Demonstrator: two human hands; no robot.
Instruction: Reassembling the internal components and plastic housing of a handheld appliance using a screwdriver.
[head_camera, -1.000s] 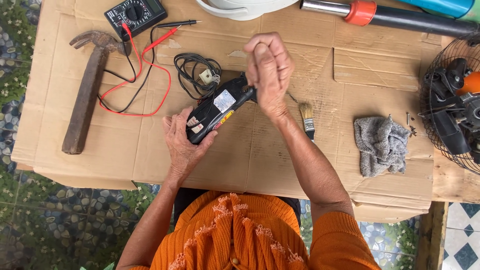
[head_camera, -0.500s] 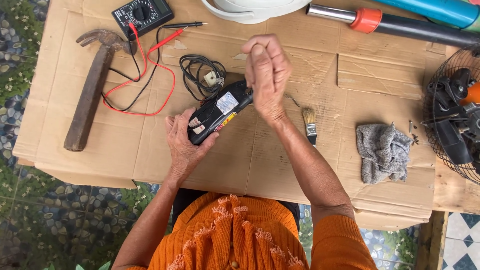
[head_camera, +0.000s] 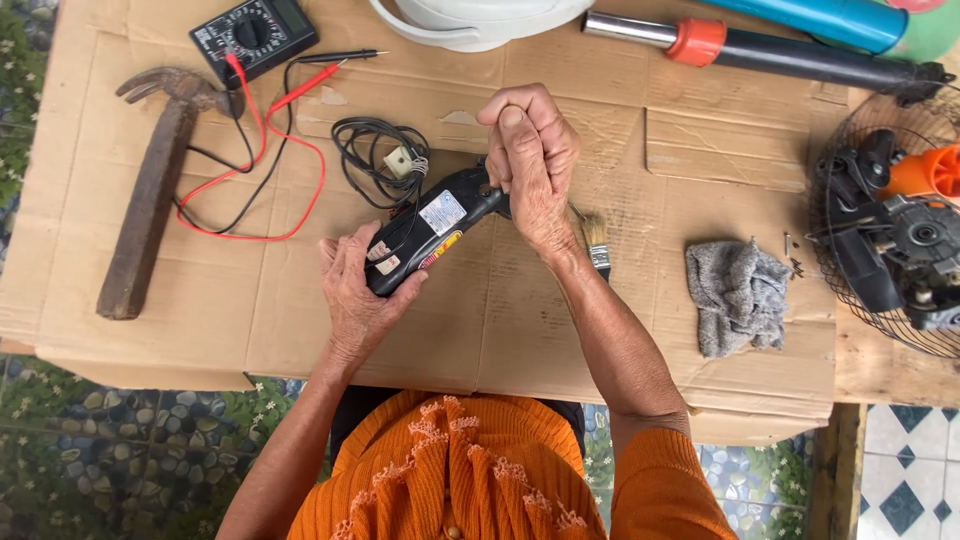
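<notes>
The left hand cups the near end of a black tool, palm up, fingers wrapped under it. The right hand is closed in a fist over the far end, thumb on top; whether it pinches some small part there cannot be told.

The tool hangs above the cardboard, just past the middle of the sheet. Its long axis runs from about 7 o'clock at the left palm to about 1 o'clock at the right fist, so each hand has one end and neither is nearer. From the left hand the body leads away toward 1 o'clock; from the right hand it falls back toward 7 o'clock.

A coiled black cord with a pale plug lies at 11 o'clock from the tool, just beside it. A small brush lies at 4 o'clock from the right hand, partly hidden by the wrist. Further off at 3 o'clock sits a grey rag, and beyond it a fan with its guard open. At 10 o'clock lie a hammer and a meter with red and black leads
</notes>
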